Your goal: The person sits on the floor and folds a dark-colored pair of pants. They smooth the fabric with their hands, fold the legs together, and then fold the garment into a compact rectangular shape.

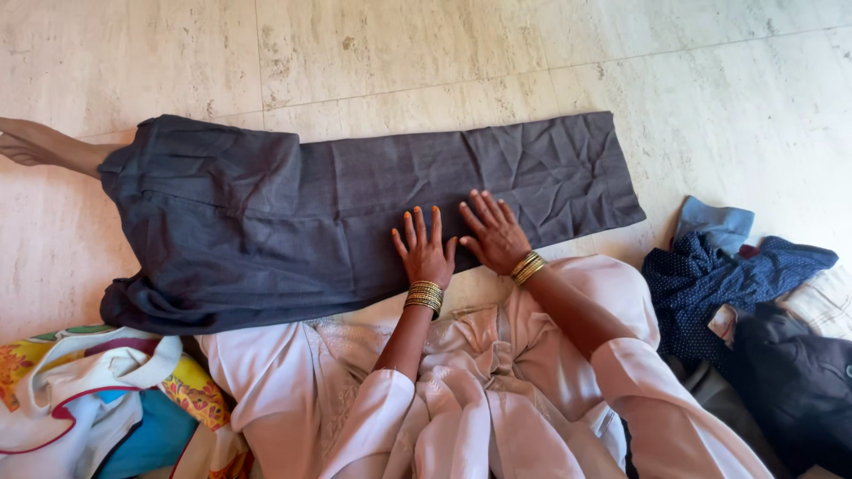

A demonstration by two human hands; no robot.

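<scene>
A dark grey pair of trousers [355, 200] lies flat and folded lengthwise across the pale stone floor, waist at the left, leg ends at the right. My left hand [425, 251] rests palm down on its near edge, fingers spread. Just right of it my right hand [493, 232] also presses flat on the cloth with fingers apart. Both wrists wear gold bangles. Neither hand grips anything.
A foot [40, 146] pokes out at the far left beside the waist. A pile of dark blue and dark clothes [754, 293] lies at the right. Colourful and white garments [98, 399] are heaped at lower left. My pink-clad lap [497, 390] is below.
</scene>
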